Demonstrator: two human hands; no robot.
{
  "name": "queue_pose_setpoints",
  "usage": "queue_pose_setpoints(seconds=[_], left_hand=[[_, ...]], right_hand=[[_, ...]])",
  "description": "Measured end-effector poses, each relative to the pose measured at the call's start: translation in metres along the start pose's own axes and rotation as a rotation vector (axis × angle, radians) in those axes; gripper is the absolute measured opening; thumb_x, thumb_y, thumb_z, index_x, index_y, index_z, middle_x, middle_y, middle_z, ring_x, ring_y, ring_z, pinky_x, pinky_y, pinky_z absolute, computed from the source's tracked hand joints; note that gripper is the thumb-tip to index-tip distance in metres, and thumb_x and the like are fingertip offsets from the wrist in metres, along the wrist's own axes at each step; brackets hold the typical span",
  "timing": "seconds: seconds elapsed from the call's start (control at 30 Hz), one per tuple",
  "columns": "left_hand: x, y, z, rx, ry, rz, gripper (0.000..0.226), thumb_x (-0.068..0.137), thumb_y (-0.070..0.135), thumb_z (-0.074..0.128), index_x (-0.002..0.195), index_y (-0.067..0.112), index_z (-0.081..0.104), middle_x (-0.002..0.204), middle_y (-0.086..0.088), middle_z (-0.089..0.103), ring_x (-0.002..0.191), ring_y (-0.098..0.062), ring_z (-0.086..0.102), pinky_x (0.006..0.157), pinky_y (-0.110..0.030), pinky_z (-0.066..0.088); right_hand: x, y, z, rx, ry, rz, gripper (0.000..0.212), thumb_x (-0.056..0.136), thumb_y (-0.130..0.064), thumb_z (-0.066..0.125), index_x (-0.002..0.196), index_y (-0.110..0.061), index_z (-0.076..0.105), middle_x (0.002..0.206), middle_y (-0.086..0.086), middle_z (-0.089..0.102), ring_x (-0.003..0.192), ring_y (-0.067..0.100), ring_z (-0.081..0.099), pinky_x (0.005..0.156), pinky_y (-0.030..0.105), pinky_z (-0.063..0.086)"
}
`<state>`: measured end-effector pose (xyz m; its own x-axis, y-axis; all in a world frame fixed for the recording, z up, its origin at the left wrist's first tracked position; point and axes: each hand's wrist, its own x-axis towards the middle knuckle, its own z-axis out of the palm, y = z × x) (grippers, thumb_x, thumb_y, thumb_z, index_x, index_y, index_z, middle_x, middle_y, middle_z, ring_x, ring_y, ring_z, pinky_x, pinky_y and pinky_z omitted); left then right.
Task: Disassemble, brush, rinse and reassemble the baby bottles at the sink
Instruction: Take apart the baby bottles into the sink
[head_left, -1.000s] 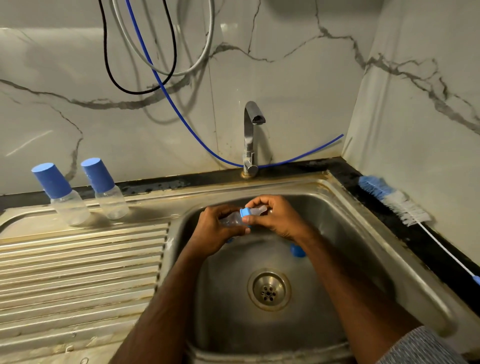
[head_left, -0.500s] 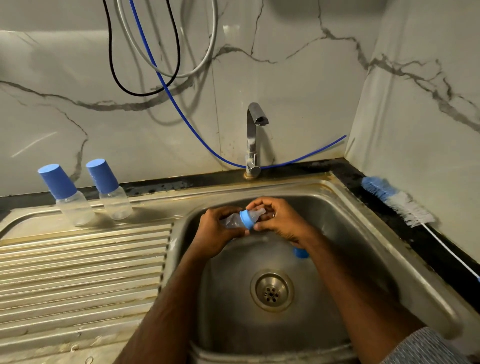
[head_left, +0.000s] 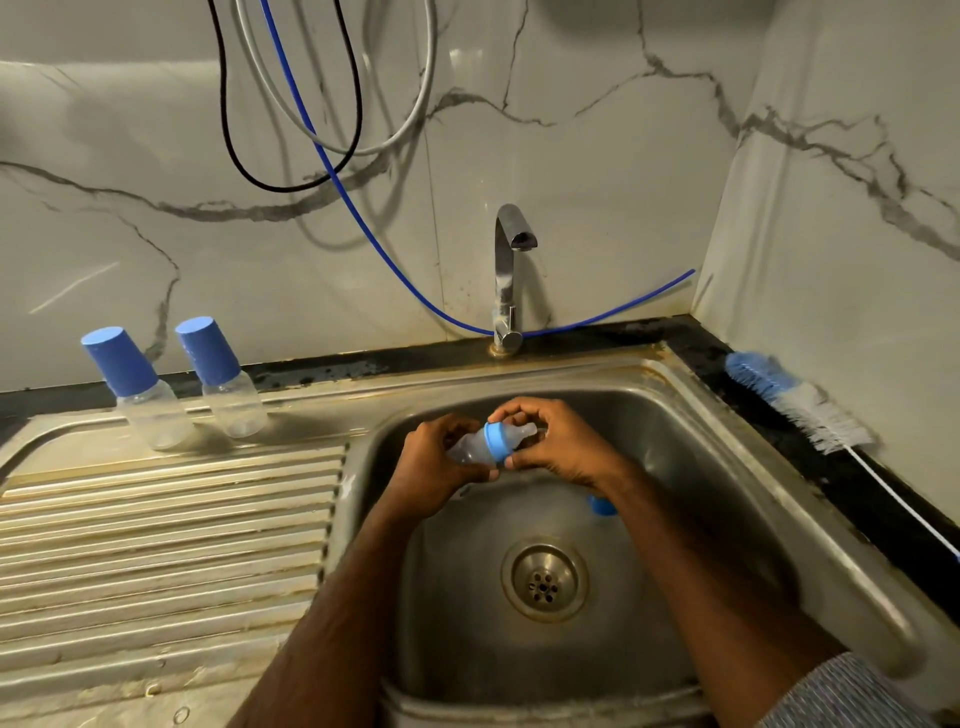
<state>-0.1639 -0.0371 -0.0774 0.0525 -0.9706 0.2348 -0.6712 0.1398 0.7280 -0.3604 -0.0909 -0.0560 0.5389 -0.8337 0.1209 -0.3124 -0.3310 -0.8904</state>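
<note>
Bottle-washing steel sink (head_left: 769, 525) fills the middle, with a ridged steel drainboard (head_left: 156, 545) on its left. Two clear capped baby bottles (head_left: 228, 387) stand at the drainboard's far edge. Over the sink, the left hand (head_left: 434, 475) grips a small clear baby bottle (head_left: 470, 447) lying sideways. The right hand (head_left: 558, 449) pinches its blue screw ring (head_left: 496, 441).

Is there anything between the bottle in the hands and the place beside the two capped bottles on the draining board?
Nothing visible blocks it. The bottle, held by the left hand and right hand, is over the sink; the ribbed draining board toward the capped bottles shows nothing on it.
</note>
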Motion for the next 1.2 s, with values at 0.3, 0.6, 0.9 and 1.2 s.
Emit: queue_pose_setpoints(seconds=[0.3,0.6,0.9,1.2], left_hand=[[-0.003,-0.003,0.001,0.022,0.078,-0.124,0.057,0.067,0.021,0.093,0.119,0.016,0.068,0.107,0.008,0.067,0.098,-0.008,0.062,0.075,-0.011,0.042],[0.019,-0.018,0.013,0.064,0.114,-0.297,0.049,0.061,0.016,0.095,0.102,0.020,0.067,0.097,0.005,0.068,0.094,-0.015,0.066,0.083,-0.033,0.056],[0.023,-0.044,0.032,0.160,-0.015,-0.455,0.046,0.064,0.002,0.090,0.096,0.014,0.060,0.105,-0.011,0.066,0.090,-0.022,0.062,0.061,-0.032,0.053],[0.021,-0.052,0.032,0.120,-0.036,-0.535,0.050,0.065,0.000,0.090,0.107,0.005,0.061,0.110,-0.013,0.063,0.065,-0.007,0.053,0.047,-0.020,0.045]], right_hand=[[0.004,-0.001,0.003,0.273,0.044,0.125,0.035,0.090,-0.003,0.070,0.122,-0.016,0.066,0.119,0.006,0.065,0.104,0.024,0.070,0.083,0.039,0.062],[0.011,0.023,0.007,-0.080,0.022,0.220,0.038,0.090,-0.007,0.070,0.124,-0.020,0.065,0.113,0.007,0.067,0.088,0.018,0.070,0.065,0.024,0.060],[0.017,0.035,0.007,-0.260,-0.043,0.209,0.036,0.081,-0.010,0.075,0.115,-0.020,0.071,0.101,0.005,0.070,0.074,0.012,0.068,0.058,0.021,0.055],[0.022,0.036,0.008,-0.321,-0.039,0.216,0.037,0.083,-0.017,0.076,0.118,-0.022,0.066,0.112,0.001,0.065,0.082,0.015,0.069,0.070,0.029,0.061]])
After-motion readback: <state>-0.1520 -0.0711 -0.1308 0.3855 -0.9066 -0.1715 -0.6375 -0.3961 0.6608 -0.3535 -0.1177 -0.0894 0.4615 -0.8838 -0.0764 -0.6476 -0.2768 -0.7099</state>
